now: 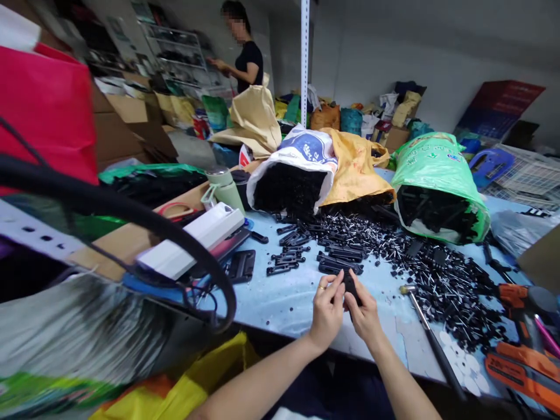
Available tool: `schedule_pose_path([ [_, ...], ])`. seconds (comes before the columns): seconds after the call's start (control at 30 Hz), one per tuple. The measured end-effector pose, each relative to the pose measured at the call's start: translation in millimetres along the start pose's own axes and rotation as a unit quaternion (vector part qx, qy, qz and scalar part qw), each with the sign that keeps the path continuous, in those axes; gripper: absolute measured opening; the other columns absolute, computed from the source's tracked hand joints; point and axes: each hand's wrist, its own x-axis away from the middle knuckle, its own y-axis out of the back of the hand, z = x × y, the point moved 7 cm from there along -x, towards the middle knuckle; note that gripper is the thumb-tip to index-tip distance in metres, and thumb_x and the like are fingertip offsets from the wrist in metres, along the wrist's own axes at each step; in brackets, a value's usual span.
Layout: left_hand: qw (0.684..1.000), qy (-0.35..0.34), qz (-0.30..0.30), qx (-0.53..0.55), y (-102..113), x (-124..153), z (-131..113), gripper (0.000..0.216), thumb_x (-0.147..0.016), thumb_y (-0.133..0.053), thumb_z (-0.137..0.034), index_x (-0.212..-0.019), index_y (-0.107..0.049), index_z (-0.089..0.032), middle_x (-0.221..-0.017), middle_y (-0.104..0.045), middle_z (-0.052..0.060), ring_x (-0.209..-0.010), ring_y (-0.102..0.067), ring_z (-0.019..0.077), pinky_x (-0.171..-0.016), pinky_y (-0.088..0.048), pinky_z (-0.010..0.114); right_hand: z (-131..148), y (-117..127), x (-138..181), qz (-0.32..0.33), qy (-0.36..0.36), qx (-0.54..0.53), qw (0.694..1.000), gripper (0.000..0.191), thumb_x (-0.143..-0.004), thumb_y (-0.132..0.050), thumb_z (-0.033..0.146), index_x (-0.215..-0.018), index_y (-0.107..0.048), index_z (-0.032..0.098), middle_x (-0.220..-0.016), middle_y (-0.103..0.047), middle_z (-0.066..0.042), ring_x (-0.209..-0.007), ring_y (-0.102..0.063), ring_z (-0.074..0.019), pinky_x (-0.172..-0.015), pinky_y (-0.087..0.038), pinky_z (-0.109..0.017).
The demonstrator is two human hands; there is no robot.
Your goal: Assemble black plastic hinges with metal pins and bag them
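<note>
Between both hands, just above the near edge of the blue table (pixel 280 315), is a small black plastic part (pixel 351 287). My left hand (pixel 328 306) pinches it from the left, a ring on one finger. From the other side my right hand (pixel 364 309) closes around the same part, and the fingers cover much of it. Right behind the hands lie long black plastic pieces (pixel 339 265) in a stack. Shorter black pieces (pixel 286 256) sit in rows to their left. A heap of small black parts and silver screws (pixel 437 286) spreads to the right.
A hammer (pixel 431 335), white discs (pixel 464 364) and an orange power drill (pixel 520 309) lie on the right. Open white (pixel 301 157), orange (pixel 354 163) and green bags (pixel 437 169) stand behind. A black curved tube (pixel 175 233) crosses the left foreground. Another person (pixel 249 58) stands at the back.
</note>
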Motion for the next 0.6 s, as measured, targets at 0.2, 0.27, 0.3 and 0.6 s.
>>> schedule_pose_path([
  [0.2, 0.987, -0.033, 0.154, 0.032, 8, -7, 7, 0.025, -0.088, -0.045, -0.022, -0.102, -0.065, -0.018, -0.084, -0.062, 0.005, -0.077, -0.06, 0.0128, -0.069, -0.051, 0.024, 0, -19, 25, -0.03, -0.034, 0.021, 0.999, 0.05, -0.09, -0.043, 0.035, -0.138, -0.034, 0.026, -0.105, -0.061, -0.008, -0.083, -0.061, -0.0165, -0.073, -0.053, -0.031],
  [0.27, 0.983, -0.036, 0.181, 0.025, 9, -9, 11, 0.025, -0.087, -0.045, -0.023, -0.101, -0.065, -0.018, -0.085, -0.062, 0.005, -0.078, -0.06, 0.0136, -0.071, -0.051, 0.026, -3, -24, 29, -0.039, -0.048, 0.028, 0.998, 0.051, -0.09, -0.043, 0.037, -0.139, -0.033, 0.025, -0.105, -0.061, -0.009, -0.084, -0.061, -0.0165, -0.075, -0.053, -0.031],
  [0.3, 0.983, -0.031, 0.181, 0.018, 9, -9, 13, 0.025, -0.087, -0.045, -0.024, -0.1, -0.065, -0.019, -0.085, -0.062, 0.005, -0.079, -0.059, 0.014, -0.072, -0.051, 0.027, -5, -26, 29, -0.04, -0.054, 0.028, 0.997, 0.052, -0.09, -0.042, 0.038, -0.139, -0.032, 0.024, -0.106, -0.061, -0.009, -0.085, -0.061, -0.0164, -0.076, -0.052, -0.031],
  [0.6, 0.973, 0.178, 0.126, -0.08, 13, 42, 75, 0.044, -0.086, -0.042, -0.043, -0.121, -0.049, -0.017, -0.091, -0.058, 0.007, -0.062, -0.059, 0.0143, -0.055, -0.052, 0.03, -40, -13, -7, 0.181, -0.077, 0.19, 0.962, 0.049, -0.083, -0.053, 0.043, -0.128, -0.048, 0.024, -0.115, -0.059, -0.008, -0.1, -0.058, -0.0188, -0.084, -0.047, -0.031],
])
